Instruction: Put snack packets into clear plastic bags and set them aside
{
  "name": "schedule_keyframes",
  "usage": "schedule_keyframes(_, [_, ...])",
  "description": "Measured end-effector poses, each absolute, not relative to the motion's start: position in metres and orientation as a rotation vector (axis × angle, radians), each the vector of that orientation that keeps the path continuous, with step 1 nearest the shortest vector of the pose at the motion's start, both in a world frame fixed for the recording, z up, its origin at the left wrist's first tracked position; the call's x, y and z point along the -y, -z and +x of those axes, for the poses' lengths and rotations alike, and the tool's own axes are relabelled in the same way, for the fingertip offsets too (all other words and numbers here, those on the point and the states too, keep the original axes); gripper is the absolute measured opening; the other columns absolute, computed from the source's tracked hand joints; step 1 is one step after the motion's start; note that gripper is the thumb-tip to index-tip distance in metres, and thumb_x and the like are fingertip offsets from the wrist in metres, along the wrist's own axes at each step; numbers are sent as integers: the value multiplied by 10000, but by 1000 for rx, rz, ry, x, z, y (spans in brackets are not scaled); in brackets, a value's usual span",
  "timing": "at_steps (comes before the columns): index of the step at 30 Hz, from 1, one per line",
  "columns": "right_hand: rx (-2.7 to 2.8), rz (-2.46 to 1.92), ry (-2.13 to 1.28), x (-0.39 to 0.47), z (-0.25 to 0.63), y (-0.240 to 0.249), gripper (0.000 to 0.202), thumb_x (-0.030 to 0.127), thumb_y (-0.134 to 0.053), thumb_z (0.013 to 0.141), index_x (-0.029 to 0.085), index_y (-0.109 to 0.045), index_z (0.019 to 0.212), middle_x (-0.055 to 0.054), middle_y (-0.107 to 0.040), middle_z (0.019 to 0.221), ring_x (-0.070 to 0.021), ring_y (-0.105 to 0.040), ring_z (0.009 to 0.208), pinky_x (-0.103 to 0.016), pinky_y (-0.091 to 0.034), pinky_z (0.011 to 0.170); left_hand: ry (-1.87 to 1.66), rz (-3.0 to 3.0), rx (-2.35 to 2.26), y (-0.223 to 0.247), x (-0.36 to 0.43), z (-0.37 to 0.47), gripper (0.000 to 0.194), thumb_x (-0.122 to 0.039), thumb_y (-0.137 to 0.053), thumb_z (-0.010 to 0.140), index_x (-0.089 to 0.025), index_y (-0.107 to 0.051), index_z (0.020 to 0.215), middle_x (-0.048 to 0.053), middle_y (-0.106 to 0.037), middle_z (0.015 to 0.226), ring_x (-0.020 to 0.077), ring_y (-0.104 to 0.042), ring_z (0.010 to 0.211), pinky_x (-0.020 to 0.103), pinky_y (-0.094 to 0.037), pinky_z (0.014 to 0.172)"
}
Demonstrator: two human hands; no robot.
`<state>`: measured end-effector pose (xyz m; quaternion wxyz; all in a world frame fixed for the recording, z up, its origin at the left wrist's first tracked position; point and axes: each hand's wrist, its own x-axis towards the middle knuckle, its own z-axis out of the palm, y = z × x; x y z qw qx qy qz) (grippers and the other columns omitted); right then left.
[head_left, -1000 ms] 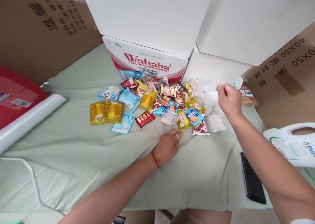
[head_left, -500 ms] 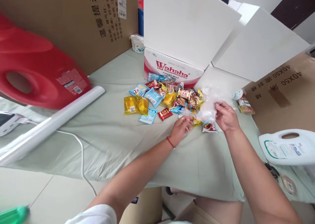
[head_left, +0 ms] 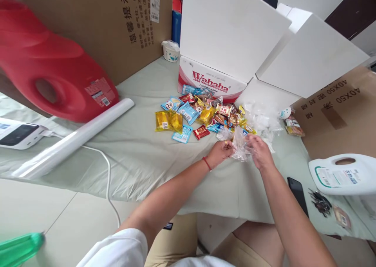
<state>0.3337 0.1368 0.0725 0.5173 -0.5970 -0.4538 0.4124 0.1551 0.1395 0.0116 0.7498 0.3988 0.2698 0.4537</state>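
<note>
A clear plastic bag (head_left: pixel 241 146) hangs between my two hands, just above the cloth. My left hand (head_left: pixel 222 151), with a red cord at the wrist, pinches the bag's left side. On its other side my right hand (head_left: pixel 259 149) has its fingers closed on the plastic. Directly beyond them lies a pile of wrapped snacks: a yellow packet (head_left: pixel 163 121), a light blue packet (head_left: pixel 188 112) and a red-wrapped sweet (head_left: pixel 201 132) among several more. A heap of crumpled clear bags (head_left: pixel 261 118) lies right of the pile. What the held bag contains, if anything, I cannot make out.
A Wahaha carton (head_left: pixel 211 79) with raised white flaps stands behind the pile. At left are a red jug (head_left: pixel 64 75), a white roll (head_left: pixel 79 138) and a cable (head_left: pixel 108 173). On the right lie a phone (head_left: pixel 297 194), keys (head_left: pixel 320 202) and a white bottle (head_left: pixel 342 175).
My right hand has come down and left, nearer my left hand, and the clear bag is now stretched between both. The view has shifted slightly, bringing the phone and keys into sight.
</note>
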Motion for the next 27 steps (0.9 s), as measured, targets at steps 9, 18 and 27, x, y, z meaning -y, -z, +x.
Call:
schedule_keyframes(9, [952,-1467,-928,-106,329,-53,449,545,-886,667,215,-719,922,-5,-710,853,-162,-617,751,-288,-509,686,-1054,920,-712,-7,-135,158,226,-306,-784,654,-173,-618,730,-26,-606,698,106,-504,662,236,-387,655])
schedule_keyframes(18, [386,-1162,-952,-69,334,-40,481,445,-959,598,212,-584,789,80,-613,713,-31,-419,459,-162,-245,358,-1261,1065,-1069,-12,-123,160,139,-225,-637,749,-200,-559,862,-17,-568,818,122,-500,725,250,-402,681])
schedule_keyframes(27, [360,-1065,-1055,-57,331,-39,322,422,-899,695,253,-676,854,24,-728,883,-126,-679,749,-233,-556,612,-854,1031,-688,-17,-102,169,580,-581,-767,771,-178,-618,1160,77,-634,1123,172,-572,927,289,-456,804])
